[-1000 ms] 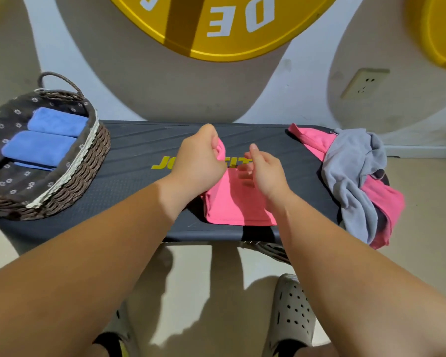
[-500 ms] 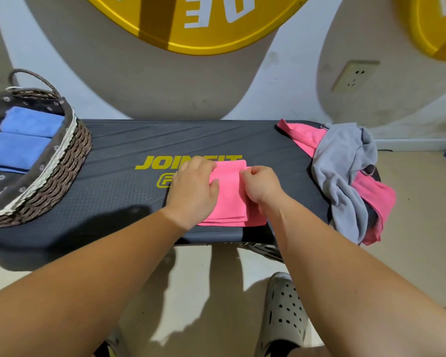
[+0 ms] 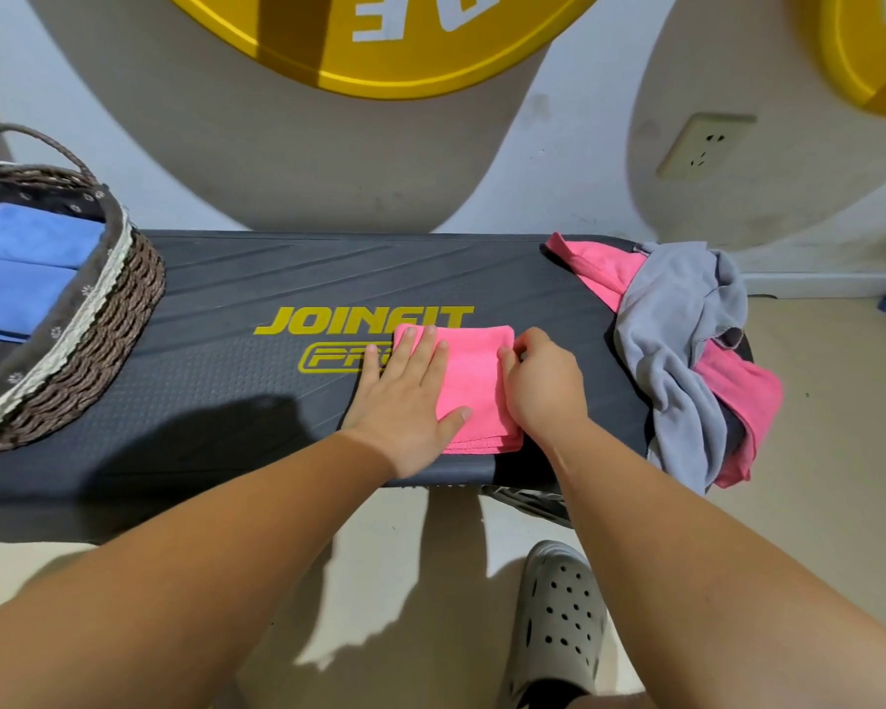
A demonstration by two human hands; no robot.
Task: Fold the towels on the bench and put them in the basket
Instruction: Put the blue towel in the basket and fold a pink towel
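So that its layers lie flat, the folded pink towel (image 3: 477,381), on the bench (image 3: 226,401) by its near edge, is pressed by the left hand (image 3: 405,401) with fingers straight and spread, while its right edge seems pinched by the curled fingers of the right hand (image 3: 543,386). Bare bench top is left between it and the wicker basket (image 3: 124,299) at the left, where 2 folded blue towels (image 3: 32,237) are laid; a grey towel (image 3: 681,319) and a crumpled pink towel (image 3: 737,396) are heaped at the right end, overhanging the near edge
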